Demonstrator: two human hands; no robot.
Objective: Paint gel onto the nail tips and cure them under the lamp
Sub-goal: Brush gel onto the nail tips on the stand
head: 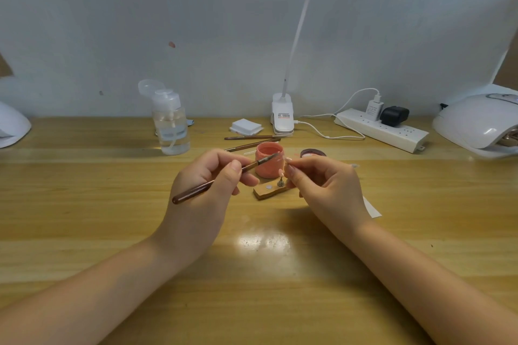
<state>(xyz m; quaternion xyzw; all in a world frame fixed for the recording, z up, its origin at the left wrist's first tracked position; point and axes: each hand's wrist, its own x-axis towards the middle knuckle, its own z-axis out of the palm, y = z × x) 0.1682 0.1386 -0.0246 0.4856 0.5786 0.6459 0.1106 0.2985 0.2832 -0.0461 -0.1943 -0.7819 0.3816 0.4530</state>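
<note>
While left hand (pixel 207 176) grips brush (pixel 221 176) (bristles over gel jar (pixel 269 161)), power strip (pixel 384 127) behind.

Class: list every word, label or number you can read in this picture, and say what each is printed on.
None can be read.
Lamp clip: red and dark print, too small to read.
White charger: grey print, blurred.
Power strip: small marks, unreadable.
Bottle: no readable label.

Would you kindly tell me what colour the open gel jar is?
The gel jar is salmon pink, clearest in the head view.
</note>
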